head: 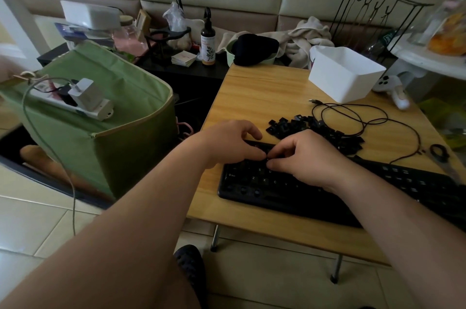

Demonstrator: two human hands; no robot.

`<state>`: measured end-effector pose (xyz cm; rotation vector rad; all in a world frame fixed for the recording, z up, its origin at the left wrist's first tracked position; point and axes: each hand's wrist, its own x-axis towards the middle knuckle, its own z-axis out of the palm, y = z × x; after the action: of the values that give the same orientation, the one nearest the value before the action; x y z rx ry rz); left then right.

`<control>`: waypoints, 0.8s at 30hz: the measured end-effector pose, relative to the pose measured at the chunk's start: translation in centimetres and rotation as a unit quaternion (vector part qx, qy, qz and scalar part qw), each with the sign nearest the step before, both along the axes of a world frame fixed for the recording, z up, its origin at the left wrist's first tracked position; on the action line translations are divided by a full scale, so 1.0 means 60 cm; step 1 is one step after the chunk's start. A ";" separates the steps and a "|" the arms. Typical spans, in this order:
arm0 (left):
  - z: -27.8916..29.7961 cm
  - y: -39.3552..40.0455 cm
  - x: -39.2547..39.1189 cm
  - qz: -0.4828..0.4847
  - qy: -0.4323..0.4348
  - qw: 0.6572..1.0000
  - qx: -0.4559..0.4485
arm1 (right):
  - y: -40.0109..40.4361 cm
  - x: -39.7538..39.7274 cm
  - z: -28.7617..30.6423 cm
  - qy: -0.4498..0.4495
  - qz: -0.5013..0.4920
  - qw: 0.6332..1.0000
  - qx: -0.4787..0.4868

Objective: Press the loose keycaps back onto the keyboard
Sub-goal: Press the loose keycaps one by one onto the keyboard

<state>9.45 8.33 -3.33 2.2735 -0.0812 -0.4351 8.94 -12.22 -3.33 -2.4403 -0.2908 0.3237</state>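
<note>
At the left of the frame a green fabric bin [100, 117] stands on the floor with a white power strip [83, 104] and a plugged-in charger lying across its top. Just right of it, at the centre, the left hand [227, 143] rests over the upper-left keys of the black keyboard [277, 190], its fingers curled down and its thumb tip meeting the other hand. The right hand [305, 160] sits beside it, fingers bent and tips pressed down on the same spot; both appear to pinch or press a small keycap there, though the cap itself is hidden under the fingertips. The keyboard lies along the lower edge of the wooden surface [252, 97], running from centre to the right edge of the frame, with lettered keys showing below the hands. Just above the hands, in the middle of the surface, the loose keycaps [310, 129] lie in a dark heap, touching a thin black cable [363, 119] that loops to their right. Further up and right stands a white plastic box [345, 74], and near the right edge a small black ring-shaped tool [438, 152] lies on the wood.
</note>
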 end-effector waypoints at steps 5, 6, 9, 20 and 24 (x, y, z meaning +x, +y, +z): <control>-0.001 -0.001 0.001 0.002 -0.003 1.000 0.000 | 0.005 0.004 0.002 0.008 -0.025 1.000 0.018; -0.002 -0.001 0.001 0.001 -0.002 1.000 -0.001 | 0.004 0.004 0.001 0.005 -0.027 1.000 0.013; -0.003 0.001 0.000 -0.001 -0.001 1.000 -0.003 | 0.004 0.001 -0.005 0.003 -0.017 1.000 -0.017; -0.007 -0.002 0.001 -0.009 -0.018 1.000 0.012 | 0.022 0.003 0.014 -0.020 -0.014 0.991 -0.129; -0.006 -0.001 0.001 -0.007 -0.010 1.000 -0.004 | 0.031 0.012 0.024 -0.008 0.005 0.985 -0.173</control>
<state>9.49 8.30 -3.68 2.2709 -0.1087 -0.4181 9.64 -10.34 -1.90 -2.7846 -0.2734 0.3859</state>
